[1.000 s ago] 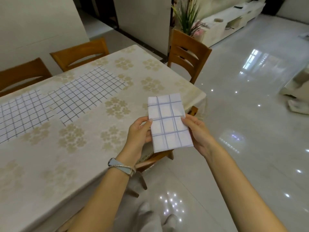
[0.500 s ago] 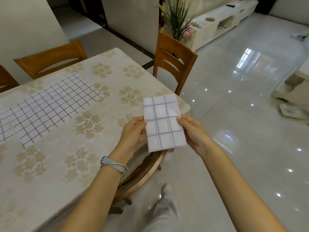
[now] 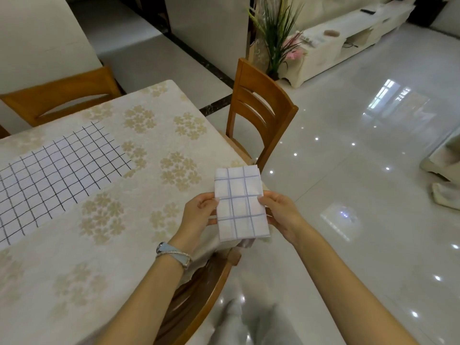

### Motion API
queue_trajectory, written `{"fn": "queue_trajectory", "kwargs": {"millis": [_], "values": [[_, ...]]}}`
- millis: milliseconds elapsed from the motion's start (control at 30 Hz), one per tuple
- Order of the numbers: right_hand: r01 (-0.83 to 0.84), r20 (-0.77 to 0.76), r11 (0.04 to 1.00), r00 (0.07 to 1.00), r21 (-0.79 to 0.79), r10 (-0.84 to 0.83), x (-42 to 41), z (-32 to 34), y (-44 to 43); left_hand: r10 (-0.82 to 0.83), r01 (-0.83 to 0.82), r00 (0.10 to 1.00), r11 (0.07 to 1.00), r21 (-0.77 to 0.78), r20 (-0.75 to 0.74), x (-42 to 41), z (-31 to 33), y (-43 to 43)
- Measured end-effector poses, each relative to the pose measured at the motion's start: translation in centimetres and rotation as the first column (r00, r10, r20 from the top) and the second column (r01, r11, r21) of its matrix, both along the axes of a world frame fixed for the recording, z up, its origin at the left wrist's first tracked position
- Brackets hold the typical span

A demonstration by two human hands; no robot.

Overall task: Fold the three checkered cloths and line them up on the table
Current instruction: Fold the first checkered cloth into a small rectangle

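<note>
Folded cloth (image 3: 240,202) is held above the table's (image 3: 139,175) near corner, pinched at its side edges by left hand (image 3: 201,215) and right hand (image 3: 280,215). Judged light, soft and limp; grip both edges to keep layers aligned. Unfolded cloth (image 3: 59,175) lies flat on the table.

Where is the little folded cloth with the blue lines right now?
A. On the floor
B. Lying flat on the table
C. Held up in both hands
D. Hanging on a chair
C. The folded cloth is pinched between the left hand and the right hand, above the table's near edge, not lying on it.
</note>
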State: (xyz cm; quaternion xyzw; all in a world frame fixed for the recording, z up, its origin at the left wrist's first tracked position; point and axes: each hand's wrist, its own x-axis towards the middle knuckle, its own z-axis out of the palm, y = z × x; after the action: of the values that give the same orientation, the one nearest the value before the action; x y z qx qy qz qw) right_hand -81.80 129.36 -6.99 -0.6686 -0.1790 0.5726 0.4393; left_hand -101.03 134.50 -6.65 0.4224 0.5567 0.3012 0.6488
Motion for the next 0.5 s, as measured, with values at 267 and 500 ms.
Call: {"fn": "queue_trajectory", "kwargs": {"millis": [267,500], "values": [[-0.171,0.035,0.984,0.984,-0.057,0.174,4.8,-3.6,6.0,0.112,-0.117,0.991,0.991,-0.063,-0.078,4.5,-3.4,3.4],[-0.380,0.054,0.916,0.919,-0.130,0.390,8.3,-6.3,11.8,0.295,-0.306,0.948,0.948,-0.092,-0.116,7.5,-7.3,5.4]]}}
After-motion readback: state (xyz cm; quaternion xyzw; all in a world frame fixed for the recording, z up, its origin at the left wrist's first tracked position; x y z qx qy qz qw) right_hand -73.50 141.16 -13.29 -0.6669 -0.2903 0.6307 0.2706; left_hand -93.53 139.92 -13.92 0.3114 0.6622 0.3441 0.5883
